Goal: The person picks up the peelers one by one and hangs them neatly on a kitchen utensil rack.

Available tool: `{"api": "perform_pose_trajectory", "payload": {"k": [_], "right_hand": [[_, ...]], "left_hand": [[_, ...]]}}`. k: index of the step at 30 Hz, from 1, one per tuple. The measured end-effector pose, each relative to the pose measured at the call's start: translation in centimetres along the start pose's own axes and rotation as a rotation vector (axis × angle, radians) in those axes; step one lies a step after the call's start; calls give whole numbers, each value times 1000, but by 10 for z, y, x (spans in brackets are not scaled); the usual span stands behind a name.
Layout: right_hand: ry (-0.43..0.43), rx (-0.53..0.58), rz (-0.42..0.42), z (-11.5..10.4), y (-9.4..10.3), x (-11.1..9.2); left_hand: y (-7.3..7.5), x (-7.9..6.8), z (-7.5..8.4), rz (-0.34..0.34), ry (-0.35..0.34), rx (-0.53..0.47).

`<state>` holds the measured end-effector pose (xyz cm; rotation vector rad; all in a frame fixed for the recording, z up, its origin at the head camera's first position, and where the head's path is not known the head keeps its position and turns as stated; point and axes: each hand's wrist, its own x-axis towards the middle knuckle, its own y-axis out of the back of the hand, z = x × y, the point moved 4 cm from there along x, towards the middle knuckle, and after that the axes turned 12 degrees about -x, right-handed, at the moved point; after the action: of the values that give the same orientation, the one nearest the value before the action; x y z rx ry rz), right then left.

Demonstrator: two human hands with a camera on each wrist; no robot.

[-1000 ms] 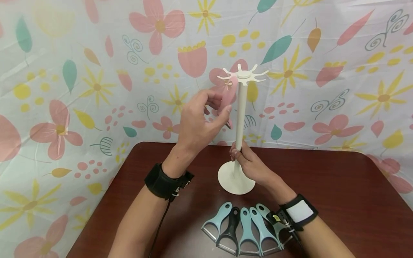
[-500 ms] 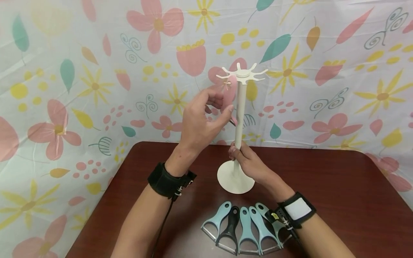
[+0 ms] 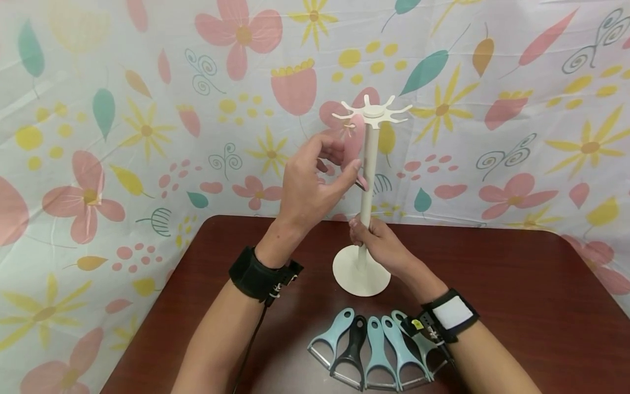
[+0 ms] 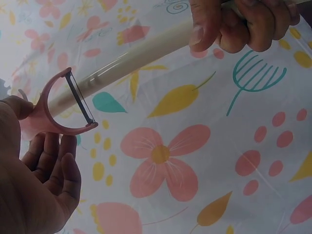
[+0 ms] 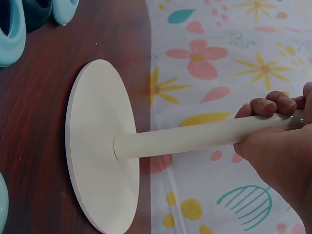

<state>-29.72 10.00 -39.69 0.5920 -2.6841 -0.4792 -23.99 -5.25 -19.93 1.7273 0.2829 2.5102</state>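
Observation:
My left hand pinches a pink peeler between thumb and fingers, high beside the pole of a white stand. The peeler's handle end is up at the stand's ring of hooks, with a hook tip showing at its hole. Its blade end points down, close to the pole. In the left wrist view the peeler's blade and forked head face away from the palm. My right hand grips the pole low down, above the round base, which stands on the table.
Several peelers lie fanned out on the dark red table in front of the stand, light blue ones and a black one among them. The right wrist strap partly covers the rightmost. A flowered cloth hangs behind the table.
The blade end of the pink peeler has swung right toward the pole, and my left hand has moved slightly right with it. My right hand keeps its grip on the pole.

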Motion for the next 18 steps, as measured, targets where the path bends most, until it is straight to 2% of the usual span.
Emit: {"api": "perform_pose_trajectory", "payload": {"k": [8,18], "right_hand": [[30,22,9,0,0,4],[34,37,4,2,-2,5]], "left_hand": [[-2,2,2,13,-27,2],[-2,-1,0,-2,7,-2]]}}
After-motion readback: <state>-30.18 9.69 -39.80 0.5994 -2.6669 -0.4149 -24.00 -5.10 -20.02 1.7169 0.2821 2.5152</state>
